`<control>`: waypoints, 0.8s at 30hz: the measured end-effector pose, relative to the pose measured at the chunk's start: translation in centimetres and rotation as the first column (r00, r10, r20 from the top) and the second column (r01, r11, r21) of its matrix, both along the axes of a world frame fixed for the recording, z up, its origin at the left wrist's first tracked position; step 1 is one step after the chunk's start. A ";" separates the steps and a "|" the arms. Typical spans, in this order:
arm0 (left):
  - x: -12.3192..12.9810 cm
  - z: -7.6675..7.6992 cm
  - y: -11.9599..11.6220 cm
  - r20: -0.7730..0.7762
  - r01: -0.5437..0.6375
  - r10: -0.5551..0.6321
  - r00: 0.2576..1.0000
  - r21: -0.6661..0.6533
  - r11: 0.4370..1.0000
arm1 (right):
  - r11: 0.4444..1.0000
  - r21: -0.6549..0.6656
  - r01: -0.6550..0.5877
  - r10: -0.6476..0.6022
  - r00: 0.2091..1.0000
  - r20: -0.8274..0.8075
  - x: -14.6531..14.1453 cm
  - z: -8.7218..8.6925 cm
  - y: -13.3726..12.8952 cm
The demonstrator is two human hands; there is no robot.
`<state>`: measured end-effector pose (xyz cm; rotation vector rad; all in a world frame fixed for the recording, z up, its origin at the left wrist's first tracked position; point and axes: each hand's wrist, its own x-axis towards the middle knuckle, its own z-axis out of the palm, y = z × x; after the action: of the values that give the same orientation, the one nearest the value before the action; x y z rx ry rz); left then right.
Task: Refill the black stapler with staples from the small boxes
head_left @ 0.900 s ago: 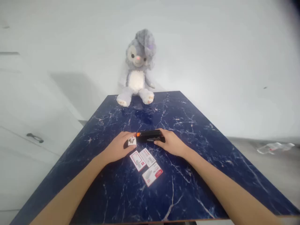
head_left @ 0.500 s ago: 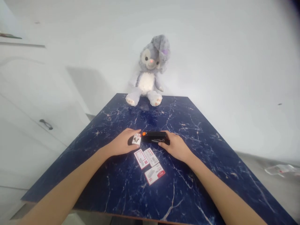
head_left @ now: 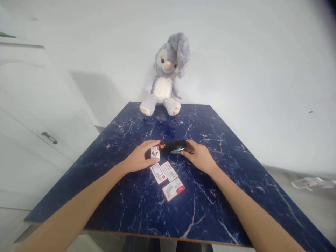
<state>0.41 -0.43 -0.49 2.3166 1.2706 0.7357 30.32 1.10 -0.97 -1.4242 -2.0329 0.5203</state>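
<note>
My left hand (head_left: 140, 155) is closed around a small white box (head_left: 155, 153) with a dark picture and red print on its face. Thumb and fingers lie on either side of it. Just right of the box is a black stapler (head_left: 172, 145) with an orange end pointing toward it. My right hand (head_left: 197, 155) grips the stapler's other end, thumb at the near side. Nearer to me lie three small white-and-red boxes: one with a pink frame (head_left: 158, 173), one with printed text (head_left: 169, 171) and one with a red corner (head_left: 173, 189).
A grey plush rabbit (head_left: 163, 87) sits at the far edge of the blue marbled table (head_left: 126, 210), against the white wall. A white cabinet with a dark handle (head_left: 49, 138) stands at the left. A clear plastic wrapper (head_left: 313, 183) lies at the right, beyond the table.
The small box in my left hand has turned slightly and shifted right, nearer the stapler. The stapler has tilted a little, its right end rising. The view has also shifted slightly.
</note>
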 end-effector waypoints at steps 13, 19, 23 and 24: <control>0.9 -0.3 0.3 0.005 -0.071 0.071 0.997 0.150 0.986 | 0.984 0.170 0.056 -0.054 0.998 -0.020 -0.2 3.0 -2.1; 0.3 -0.8 0.7 0.010 -0.090 0.090 0.996 0.114 0.989 | 0.993 -0.042 -0.114 0.102 0.969 -0.225 -0.8 -0.3 -0.7; -0.5 -1.4 1.3 -0.010 -0.086 0.088 0.996 0.123 0.989 | 0.993 -0.024 -0.116 0.107 0.964 -0.242 -1.5 -1.0 -0.8; -0.7 -1.5 1.4 -0.028 -0.074 0.078 0.997 0.132 0.988 | 0.992 -0.014 -0.125 0.119 0.966 -0.228 -1.6 -0.9 -0.9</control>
<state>-0.27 0.97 -2.02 2.4046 1.3694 0.8327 28.77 0.22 -1.88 -1.1998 -1.9429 0.7319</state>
